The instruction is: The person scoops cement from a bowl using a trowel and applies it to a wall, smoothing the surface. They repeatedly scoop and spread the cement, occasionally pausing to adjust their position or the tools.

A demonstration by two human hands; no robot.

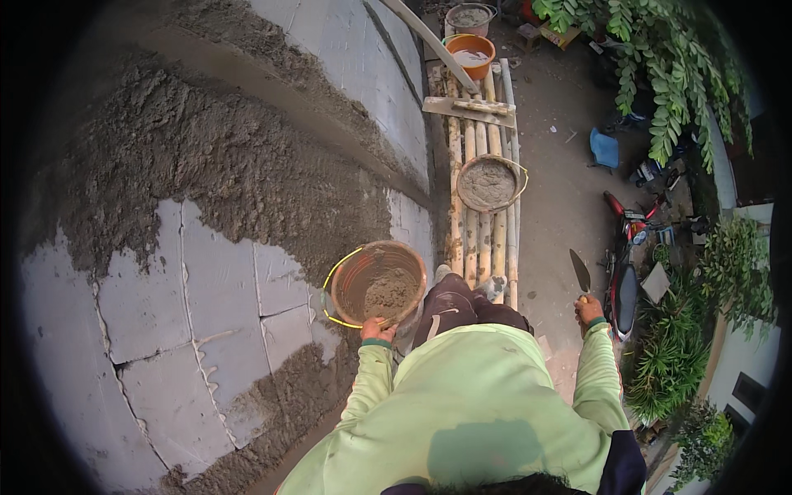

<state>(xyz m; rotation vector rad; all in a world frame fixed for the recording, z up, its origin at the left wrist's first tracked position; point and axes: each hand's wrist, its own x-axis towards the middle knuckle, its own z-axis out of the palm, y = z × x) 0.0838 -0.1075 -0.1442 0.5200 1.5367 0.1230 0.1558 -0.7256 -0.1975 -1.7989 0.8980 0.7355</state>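
Observation:
My left hand [378,330] is closed on the near rim of a brown bucket [347,289]. Grey wet mortar [390,294] lies in the bottom of that bucket, and its yellow handle hangs to the left. Out to the right, my right hand [588,310] grips the handle of a pointed trowel [580,269], its blade directed away from me. Left of the bucket rises a wall of pale blocks [223,289], partly coated with rough dark mortar [223,148].
I stand on a bamboo pole platform [470,247]. On it are a mortar-filled bucket [488,183], a long flat board with a handle [468,110], a leaning plank [437,45] and an orange bucket [471,56]. Below right are a red motorcycle [626,289] and a blue chair [605,148].

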